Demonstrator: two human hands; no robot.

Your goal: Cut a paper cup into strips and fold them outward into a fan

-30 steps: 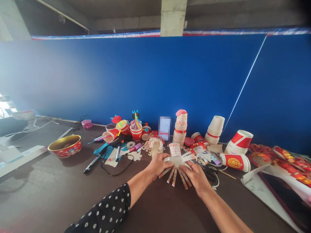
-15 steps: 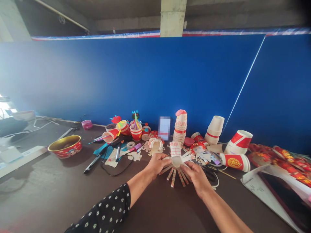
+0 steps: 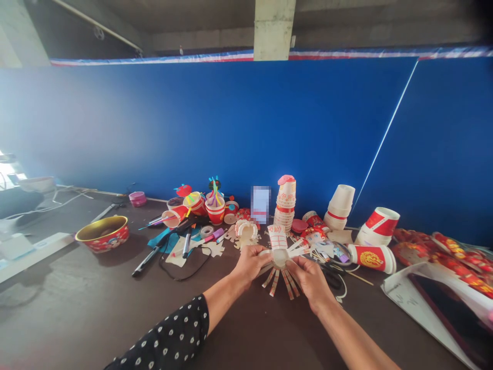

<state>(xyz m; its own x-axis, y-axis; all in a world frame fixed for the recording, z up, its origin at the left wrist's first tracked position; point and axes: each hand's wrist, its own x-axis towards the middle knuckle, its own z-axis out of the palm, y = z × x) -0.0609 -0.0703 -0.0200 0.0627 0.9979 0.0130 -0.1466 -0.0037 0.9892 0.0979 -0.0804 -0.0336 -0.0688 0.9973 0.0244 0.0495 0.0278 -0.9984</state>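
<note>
A dark brown counter point(image 3: 73, 303) runs along a deep blue wall point(image 3: 192, 133) with a red, white and blue trim strip point(image 3: 154, 60) along its top edge, and a concrete pillar point(image 3: 274, 31) stands above it under a grey ceiling point(image 3: 192, 23). At the left of the counter sits a red bowl with a gold interior point(image 3: 102, 234), its contents hard to make out, and a small pink tub point(image 3: 137, 199) lies further back. Nearer the middle, a red-and-white paper cup point(image 3: 214, 211) holds coloured straws, beside a roll of tape point(image 3: 207, 231), a marker point(image 3: 187, 242) and a black pen point(image 3: 146, 261). Behind the hands rises a stack of printed paper cups point(image 3: 285, 208) capped with a pink lid point(image 3: 287, 180), and to its right stand nested white cups point(image 3: 339, 208), while a red-printed cup point(image 3: 373, 258) lies on its side. At the near middle of the counter, both hands are closed on a paper cup cut into strips point(image 3: 280, 257): the left hand point(image 3: 250, 264), with a black dotted sleeve point(image 3: 162, 341) on that arm, pinches one side, and the right hand point(image 3: 310, 277) pinches the other, with the red-printed strips fanning out toward the person.
</note>
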